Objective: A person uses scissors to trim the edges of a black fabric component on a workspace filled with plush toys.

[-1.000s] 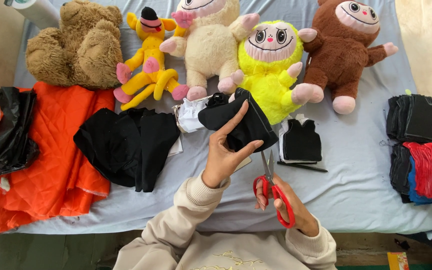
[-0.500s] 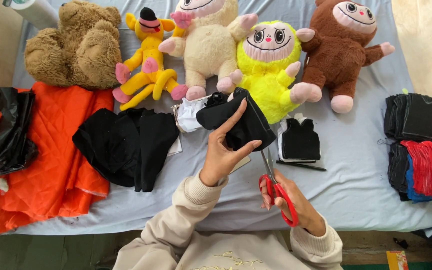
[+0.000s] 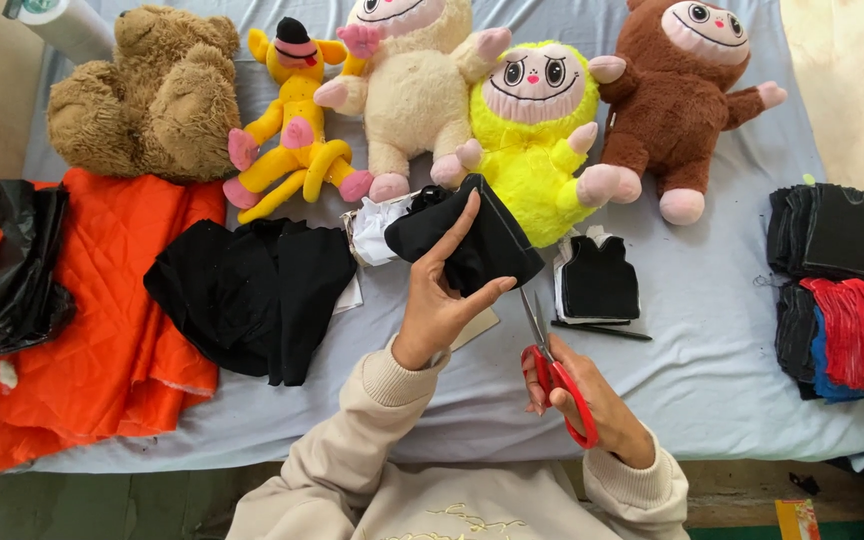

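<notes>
My left hand point(image 3: 439, 301) holds up a folded piece of black fabric point(image 3: 467, 240) above the grey-blue sheet, thumb and fingers pinching its lower edge. My right hand point(image 3: 586, 404) grips red-handled scissors point(image 3: 554, 370), whose blades point up toward the fabric's lower right corner. A small black vest-shaped cutout point(image 3: 599, 278) lies just right of the fabric, with a thin dark stick point(image 3: 602, 330) below it.
Five plush toys line the back: brown bear point(image 3: 152, 98), yellow monkey point(image 3: 292, 125), cream doll point(image 3: 412, 85), yellow doll point(image 3: 532, 135), brown doll point(image 3: 677, 100). Orange cloth point(image 3: 102, 320), a black bag point(image 3: 12, 270), black cloth point(image 3: 257, 295) lie left; stacked black and red pieces point(image 3: 837, 285) right.
The scissors have shifted slightly under the black fabric; my left hand keeps holding it in nearly the same spot.
</notes>
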